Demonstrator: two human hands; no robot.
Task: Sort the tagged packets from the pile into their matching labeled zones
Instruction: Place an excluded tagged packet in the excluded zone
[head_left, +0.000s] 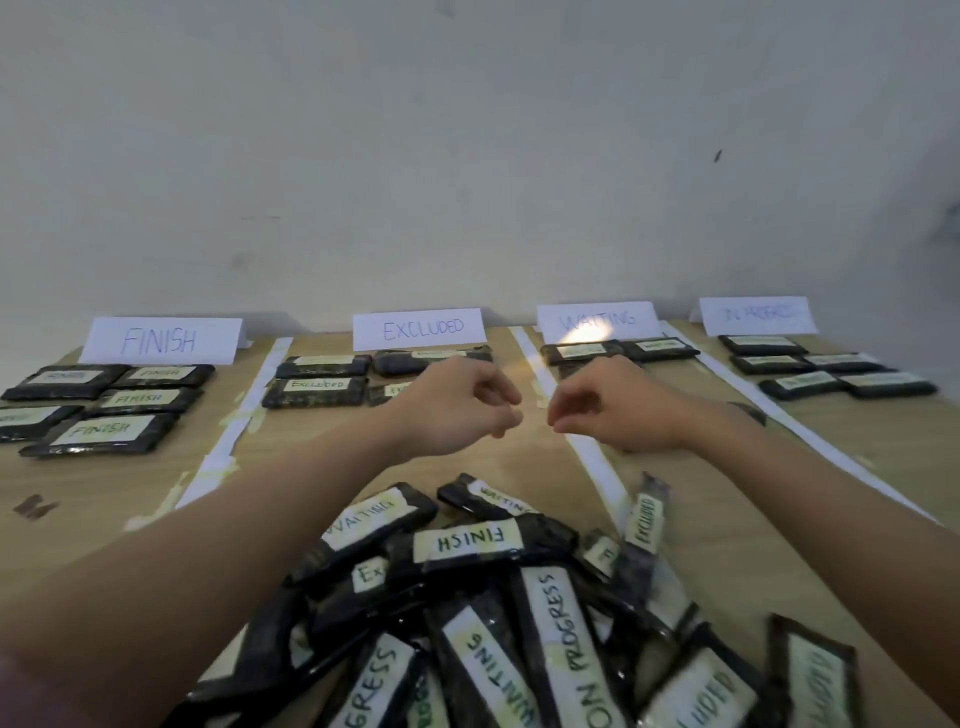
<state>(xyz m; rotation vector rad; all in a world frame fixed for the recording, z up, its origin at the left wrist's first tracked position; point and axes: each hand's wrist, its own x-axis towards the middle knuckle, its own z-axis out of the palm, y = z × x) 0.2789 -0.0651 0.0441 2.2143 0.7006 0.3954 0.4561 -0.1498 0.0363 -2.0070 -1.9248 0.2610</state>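
Both hands hang over the middle of the tabletop (519, 467), between the pile and the far signs, and neither carries a packet. The left hand (457, 405) has its fingers loosely curled around nothing; the right hand (608, 405) looks the same, relaxed and empty. They nearly meet above the white strip (592, 457) that divides the two middle zones.

The pile of packets (493, 613) lies near, heaped and overlapping, with tags reading WAITING, FINISH, EXCLUDED and ON PROGRESS. Sorted packets lie in rows before each far sign: FINISH sign (161, 340) at far left, then EXCLUDED sign (420, 328), WAITING sign (597, 319), and a blurred sign (756, 314) at far right.

This looks like the pause between placements, with much of the pile left. The next move calls for drawing a hand back to the pile and lifting a top packet, such as the FINISH packet (470, 543), then carrying it far left.
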